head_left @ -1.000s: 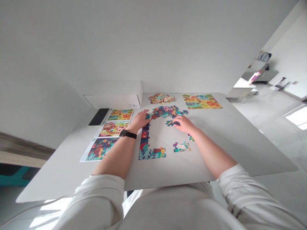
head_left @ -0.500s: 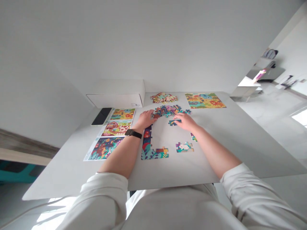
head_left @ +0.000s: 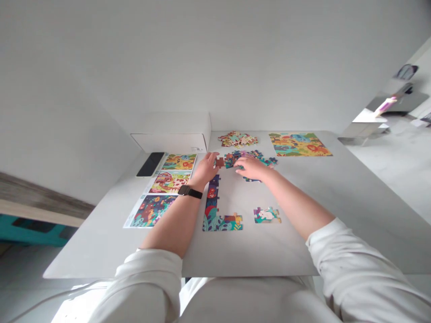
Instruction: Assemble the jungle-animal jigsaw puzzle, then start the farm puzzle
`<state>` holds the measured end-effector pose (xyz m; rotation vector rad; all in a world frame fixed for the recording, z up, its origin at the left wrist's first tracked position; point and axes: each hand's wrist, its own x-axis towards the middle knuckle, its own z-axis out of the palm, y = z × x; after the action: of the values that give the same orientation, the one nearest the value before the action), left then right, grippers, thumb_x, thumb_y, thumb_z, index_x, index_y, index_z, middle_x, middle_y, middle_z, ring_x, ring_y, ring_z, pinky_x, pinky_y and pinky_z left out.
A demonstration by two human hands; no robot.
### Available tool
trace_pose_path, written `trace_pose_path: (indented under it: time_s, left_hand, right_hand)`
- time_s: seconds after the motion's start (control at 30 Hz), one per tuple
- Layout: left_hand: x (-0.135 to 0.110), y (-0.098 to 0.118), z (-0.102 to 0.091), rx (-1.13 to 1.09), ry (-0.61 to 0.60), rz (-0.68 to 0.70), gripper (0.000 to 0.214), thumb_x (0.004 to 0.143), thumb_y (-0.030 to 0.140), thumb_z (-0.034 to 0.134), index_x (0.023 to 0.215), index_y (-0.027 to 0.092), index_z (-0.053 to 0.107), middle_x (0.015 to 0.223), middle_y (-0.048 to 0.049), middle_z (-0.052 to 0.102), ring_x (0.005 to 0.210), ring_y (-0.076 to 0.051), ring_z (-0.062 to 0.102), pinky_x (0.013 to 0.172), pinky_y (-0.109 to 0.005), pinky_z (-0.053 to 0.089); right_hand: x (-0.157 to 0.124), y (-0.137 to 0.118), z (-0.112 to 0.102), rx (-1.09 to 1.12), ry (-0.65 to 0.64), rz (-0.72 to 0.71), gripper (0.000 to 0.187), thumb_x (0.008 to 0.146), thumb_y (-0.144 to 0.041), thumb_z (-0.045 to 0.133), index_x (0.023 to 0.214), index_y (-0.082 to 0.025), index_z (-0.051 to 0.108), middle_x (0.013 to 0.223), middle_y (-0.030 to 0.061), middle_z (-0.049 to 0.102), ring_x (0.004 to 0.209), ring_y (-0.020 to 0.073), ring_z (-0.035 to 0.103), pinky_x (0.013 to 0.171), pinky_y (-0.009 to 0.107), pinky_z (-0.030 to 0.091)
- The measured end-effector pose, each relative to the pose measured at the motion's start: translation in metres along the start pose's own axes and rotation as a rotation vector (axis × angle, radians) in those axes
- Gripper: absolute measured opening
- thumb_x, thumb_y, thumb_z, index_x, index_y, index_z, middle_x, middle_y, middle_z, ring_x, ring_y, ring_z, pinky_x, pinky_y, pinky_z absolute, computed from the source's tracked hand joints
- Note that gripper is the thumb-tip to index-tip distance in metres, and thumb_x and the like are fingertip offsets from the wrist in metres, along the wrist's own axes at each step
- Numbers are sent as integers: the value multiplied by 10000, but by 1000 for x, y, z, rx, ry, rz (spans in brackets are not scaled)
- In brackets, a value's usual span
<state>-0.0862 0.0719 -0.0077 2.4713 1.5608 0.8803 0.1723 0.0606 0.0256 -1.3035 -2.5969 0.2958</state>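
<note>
My left hand (head_left: 206, 168), with a black watch on the wrist, rests at the left edge of a pile of dark loose puzzle pieces (head_left: 249, 157), fingertips on a piece there. My right hand (head_left: 252, 168) lies palm down over the pile's middle, fingers stretched and touching pieces. Below the hands an L-shaped joined corner section (head_left: 215, 211) lies on the white table (head_left: 336, 197). A small joined cluster with a white animal (head_left: 266, 215) sits to its right.
A second pile of lighter pieces (head_left: 237, 139) and a finished puzzle (head_left: 299, 144) lie at the far side. A sheet of reference pictures (head_left: 160, 188), a black phone (head_left: 151, 164) and a white box (head_left: 175, 132) are on the left.
My right hand has moved left and farther in, from a separate small cluster onto the pile. My left hand stays at the pile's left edge. The view has shifted a little.
</note>
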Motion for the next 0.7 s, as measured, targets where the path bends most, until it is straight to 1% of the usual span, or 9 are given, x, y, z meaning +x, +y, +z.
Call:
trace_pose_path:
  time_s: [0.17, 0.27, 0.37, 0.47, 0.5, 0.57, 0.63, 0.7]
  left_hand:
    - [1, -11, 5, -38, 40, -94, 518, 825, 86, 683, 1318, 230, 618, 1312, -125, 634, 1174, -278, 662, 1078, -425, 550]
    - [3, -20, 10, -119, 62, -171, 539, 816, 90, 697, 1331, 230, 623, 1315, -113, 642, 1125, -241, 681, 1032, -384, 578]
    - [5, -24, 11, -174, 60, -235, 498, 843, 106, 674, 1325, 224, 640, 1276, -98, 680, 1019, -212, 707, 964, -364, 600]
    - [6, -25, 10, -166, 47, -266, 416, 884, 135, 639, 1290, 220, 665, 1197, -84, 725, 994, -220, 713, 983, -392, 588]
    - [6, -24, 9, -150, 50, -265, 399, 893, 146, 633, 1284, 219, 670, 1201, -88, 727, 1025, -232, 709, 1009, -406, 577]
    - [6, -23, 7, -101, 78, -241, 393, 904, 170, 629, 1292, 212, 672, 1260, -112, 710, 1149, -265, 677, 1085, -434, 534]
    - [6, -20, 4, -52, 103, -197, 410, 911, 198, 632, 1320, 199, 664, 1324, -136, 679, 1267, -291, 620, 1149, -452, 483]
    - [6, -14, 2, -34, 79, -142, 432, 917, 225, 637, 1347, 196, 652, 1354, -142, 663, 1307, -300, 591, 1171, -462, 459]
  right_hand:
    - [16, 2, 8, -64, 12, -19, 308, 958, -254, 690, 1250, -212, 779, 1369, 123, 712, 1259, 287, 648, 1160, 430, 439]
    - [23, 9, 15, -67, 55, -14, 333, 940, -223, 696, 1265, -207, 768, 1340, 133, 721, 1273, 295, 634, 1194, 459, 404]
    - [30, 15, 19, -49, 102, 2, 371, 929, -231, 712, 1297, -209, 753, 1328, 143, 723, 1295, 313, 618, 1161, 462, 436]
    - [36, 17, 22, -54, 106, -6, 419, 887, -255, 772, 1305, -224, 751, 1323, 134, 726, 1266, 320, 633, 1133, 462, 459]
    - [38, 17, 22, -60, 101, -14, 429, 874, -253, 786, 1300, -233, 753, 1318, 127, 729, 1251, 318, 640, 1129, 461, 463]
    - [41, 18, 22, -78, 92, -28, 422, 868, -242, 788, 1288, -245, 758, 1303, 113, 735, 1230, 313, 650, 1118, 455, 470]
    - [44, 20, 22, -95, 88, -28, 373, 886, -231, 762, 1258, -242, 772, 1281, 111, 743, 1212, 314, 655, 1099, 448, 482]
    - [46, 23, 21, -106, 91, -11, 316, 903, -210, 730, 1212, -237, 789, 1252, 114, 752, 1196, 316, 657, 1073, 443, 497]
